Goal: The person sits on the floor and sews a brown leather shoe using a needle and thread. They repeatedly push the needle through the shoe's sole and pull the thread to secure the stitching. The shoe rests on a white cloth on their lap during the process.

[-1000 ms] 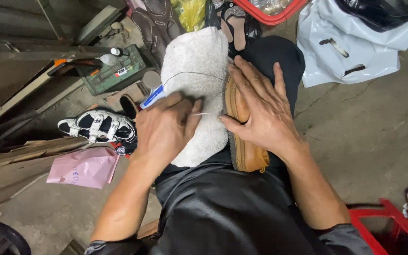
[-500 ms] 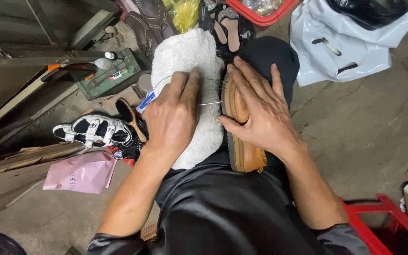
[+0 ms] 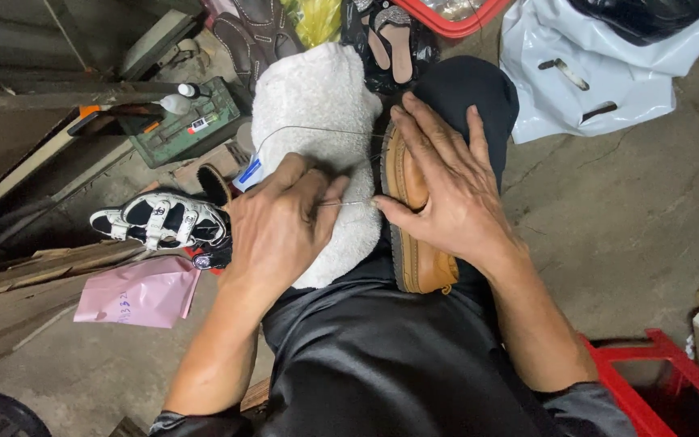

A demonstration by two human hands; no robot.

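The left hand (image 3: 281, 222) is pinching a thin needle (image 3: 348, 203), while the right hand (image 3: 446, 198), at its 3 o'clock, is pressing flat on a tan shoe (image 3: 414, 259); a white towel (image 3: 317, 105) is lying beneath.

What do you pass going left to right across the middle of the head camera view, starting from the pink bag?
Pink bag → black-and-white sandal → left hand → white towel → tan shoe → right hand → white plastic bag.

A tan leather shoe (image 3: 414, 243) lies on its side across my lap, sole edge turned toward a white fluffy towel (image 3: 317, 129) draped over my knee. A thin needle (image 3: 348, 203) with pale thread (image 3: 309, 129) looping above it meets the shoe's edge.
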